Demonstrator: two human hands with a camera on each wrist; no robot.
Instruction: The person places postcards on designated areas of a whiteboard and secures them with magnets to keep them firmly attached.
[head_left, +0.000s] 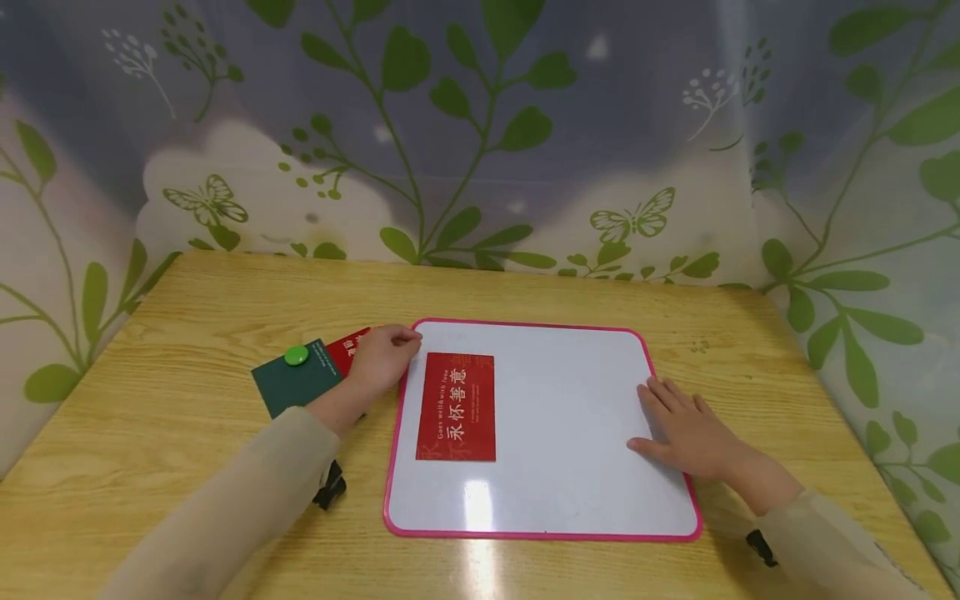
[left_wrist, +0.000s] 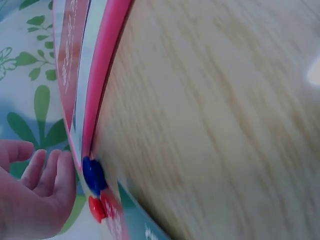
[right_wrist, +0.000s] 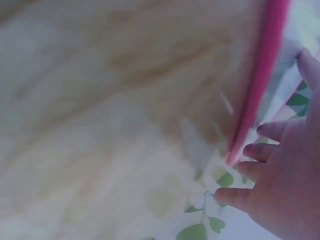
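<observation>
A whiteboard (head_left: 570,433) with a pink frame lies on the table, and a red card (head_left: 472,408) with printed characters rests on its left part. Over the board's upper left corner hovers my left hand (head_left: 382,360), fingers loosely bent with nothing between them. Beside that hand in the left wrist view are a blue magnet (left_wrist: 94,175) and a red magnet (left_wrist: 97,209), both hidden in the head view. My right hand (head_left: 686,429) has its fingers spread and lies across the board's right edge, thumb and fingertips over the white surface.
Left of the board, a dark green card (head_left: 288,385) bears a round green magnet (head_left: 296,356). Another red card (head_left: 347,350) sits partly behind it and my left hand. A wall covering (head_left: 465,192) with leaves and butterflies rises behind the wooden table (head_left: 187,442).
</observation>
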